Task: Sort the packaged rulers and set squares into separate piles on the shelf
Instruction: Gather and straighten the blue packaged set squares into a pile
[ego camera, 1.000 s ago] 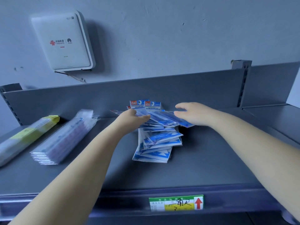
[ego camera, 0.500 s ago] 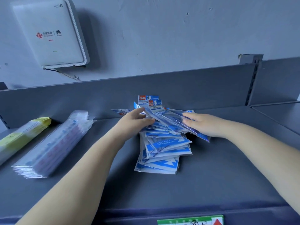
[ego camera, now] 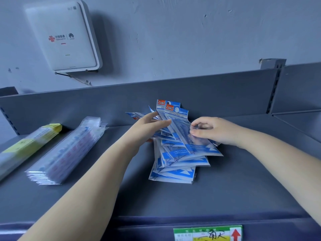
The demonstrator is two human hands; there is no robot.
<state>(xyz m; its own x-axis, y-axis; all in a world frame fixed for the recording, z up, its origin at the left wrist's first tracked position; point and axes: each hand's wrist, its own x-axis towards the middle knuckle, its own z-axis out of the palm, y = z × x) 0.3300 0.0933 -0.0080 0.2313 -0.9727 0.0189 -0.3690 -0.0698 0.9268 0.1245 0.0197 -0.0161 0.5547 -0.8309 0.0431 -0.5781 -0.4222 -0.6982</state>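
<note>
A loose pile of blue-and-white set square packets [ego camera: 175,162] lies mid-shelf, its top ends leaning on the back panel. My left hand [ego camera: 147,127] rests on the pile's left side with straight fingers touching the upper packets. My right hand [ego camera: 212,130] pinches the right edge of the top clear packet [ego camera: 182,134], which is tilted up. To the left lies a stack of clear packaged rulers [ego camera: 67,152], and further left a stack of yellow-labelled rulers [ego camera: 26,146].
The grey metal shelf [ego camera: 225,193] has a back panel [ego camera: 104,100] and a price label [ego camera: 207,233] on its front lip. A white router [ego camera: 64,37] hangs on the wall above. Another shelf section [ego camera: 298,122] adjoins on the right.
My right hand has gone from lying flat on the packets to pinching the top one and lifting its edge. My left hand stays on the pile. The camera has moved closer.
</note>
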